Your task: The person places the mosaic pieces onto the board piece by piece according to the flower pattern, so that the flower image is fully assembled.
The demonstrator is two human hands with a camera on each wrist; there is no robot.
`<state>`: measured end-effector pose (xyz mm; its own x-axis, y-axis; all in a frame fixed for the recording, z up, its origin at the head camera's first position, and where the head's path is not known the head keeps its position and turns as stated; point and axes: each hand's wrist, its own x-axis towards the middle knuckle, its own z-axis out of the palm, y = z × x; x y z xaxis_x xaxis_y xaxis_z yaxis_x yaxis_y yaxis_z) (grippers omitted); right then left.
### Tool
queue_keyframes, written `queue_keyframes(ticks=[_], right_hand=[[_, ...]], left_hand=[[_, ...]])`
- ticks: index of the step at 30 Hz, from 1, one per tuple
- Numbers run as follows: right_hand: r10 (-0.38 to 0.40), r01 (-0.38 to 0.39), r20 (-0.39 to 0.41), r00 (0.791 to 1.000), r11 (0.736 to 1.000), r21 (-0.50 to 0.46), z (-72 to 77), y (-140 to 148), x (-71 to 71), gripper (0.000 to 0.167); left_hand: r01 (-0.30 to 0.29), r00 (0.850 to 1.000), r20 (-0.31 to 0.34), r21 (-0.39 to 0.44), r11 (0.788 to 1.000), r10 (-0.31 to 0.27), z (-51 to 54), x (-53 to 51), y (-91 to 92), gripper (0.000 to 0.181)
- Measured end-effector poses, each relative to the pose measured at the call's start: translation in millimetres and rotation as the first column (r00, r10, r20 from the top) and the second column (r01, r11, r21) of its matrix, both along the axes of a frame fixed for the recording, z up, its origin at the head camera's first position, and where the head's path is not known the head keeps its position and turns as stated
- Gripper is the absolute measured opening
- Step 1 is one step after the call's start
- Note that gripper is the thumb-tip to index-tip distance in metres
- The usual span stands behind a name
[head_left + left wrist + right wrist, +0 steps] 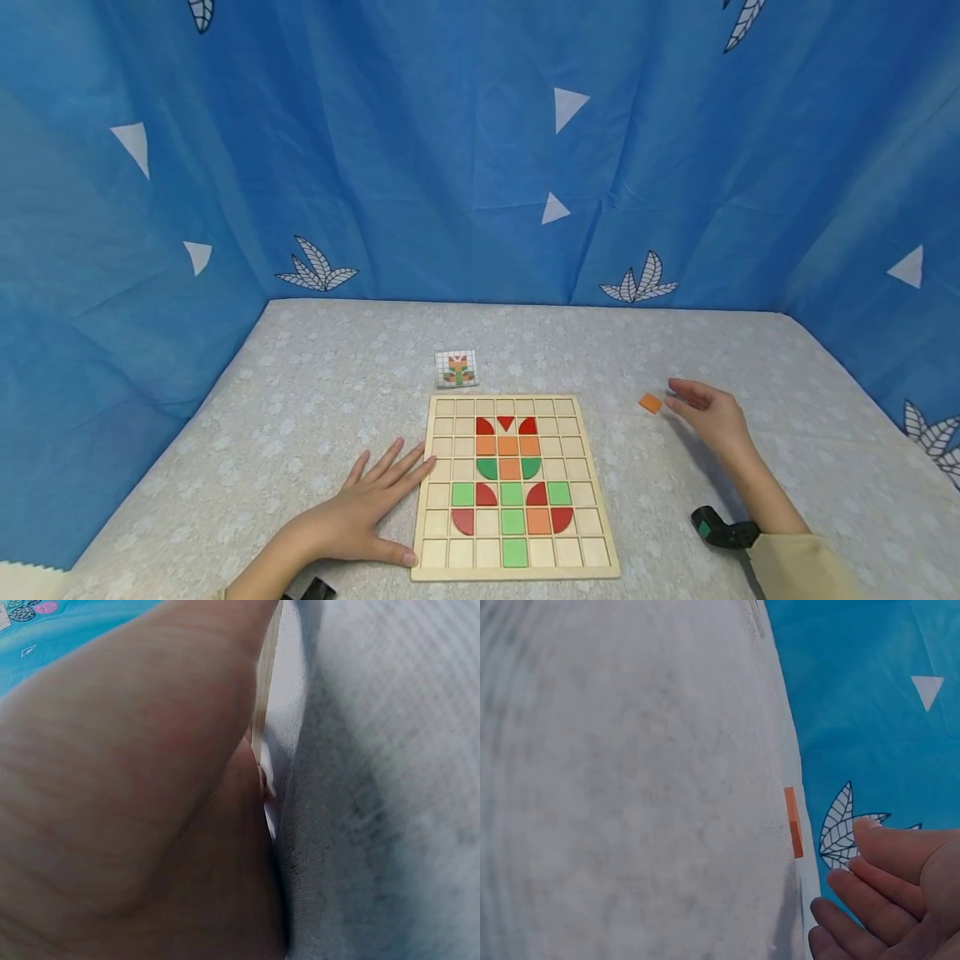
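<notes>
A wooden grid board (422, 542) lies on the table, with red, orange, light green and dark green pieces set in some of its squares. My left hand (352, 512) is spread flat beside it, fingertips and thumb touching its left edge. The left wrist view shows mostly that hand's skin (127, 765), very close. To the right of the board, an orange square tile (650, 403) lies on the tablecloth. Just right of this tile hovers my right hand (712, 417), its fingers relaxed and slightly bent with nothing between them. In the right wrist view the orange tile (793, 825) appears edge-on.
A small pattern card (456, 368) with a coloured figure on a grid lies behind the board. Pale flowered cloth (330, 367) covers the table. A blue curtain (450, 167) with white leaves and triangles hangs behind and at both sides.
</notes>
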<state>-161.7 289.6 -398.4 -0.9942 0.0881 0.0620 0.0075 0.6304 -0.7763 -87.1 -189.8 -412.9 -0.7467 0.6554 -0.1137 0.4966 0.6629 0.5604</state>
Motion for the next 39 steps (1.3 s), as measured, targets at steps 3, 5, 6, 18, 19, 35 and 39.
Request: queue_keyframes(ticks=[3,5,6,18,19,35,39], right_hand=[[-0.018,0.018,0.007,1.000,1.000,-0.007,-6.4,1.7,-3.9,0.048],[-0.031,0.031,-0.002,1.000,1.000,0.001,-10.7,2.1,-6.7,0.046],[-0.037,0.037,-0.010,0.999,0.999,0.013,-12.8,2.1,-7.9,0.044],[0.013,0.002,-0.114,0.993,0.992,0.123,-26.9,-4.9,-7.2,0.042],[0.014,0.002,-0.122,0.992,0.992,0.127,-27.9,-4.9,-7.0,0.039],[-0.004,0.064,-0.293,0.956,0.979,0.196,-32.9,-8.5,-8.8,0.024],[0.001,0.061,-0.307,0.952,0.979,0.193,-32.5,-8.6,-9.4,0.024]], left_hand=[[-0.004,1.000,0.005,0.001,1.000,0.004,0.2,0.4,0.1,0.103],[-0.002,1.000,0.007,0.005,1.000,0.002,0.1,0.7,-0.1,0.103],[-0.001,1.000,0.008,0.007,1.000,0.001,-0.1,0.8,-0.1,0.103],[-0.005,1.000,0.017,0.003,1.000,0.005,0.2,1.6,0.2,0.103],[-0.005,1.000,0.019,0.003,1.000,0.005,0.3,1.9,0.2,0.103],[-0.002,1.000,-0.005,0.003,1.000,0.002,-0.5,0.0,-0.2,0.104],[-0.003,1.000,-0.011,-0.001,1.000,0.003,-0.4,-0.1,-0.1,0.104]])
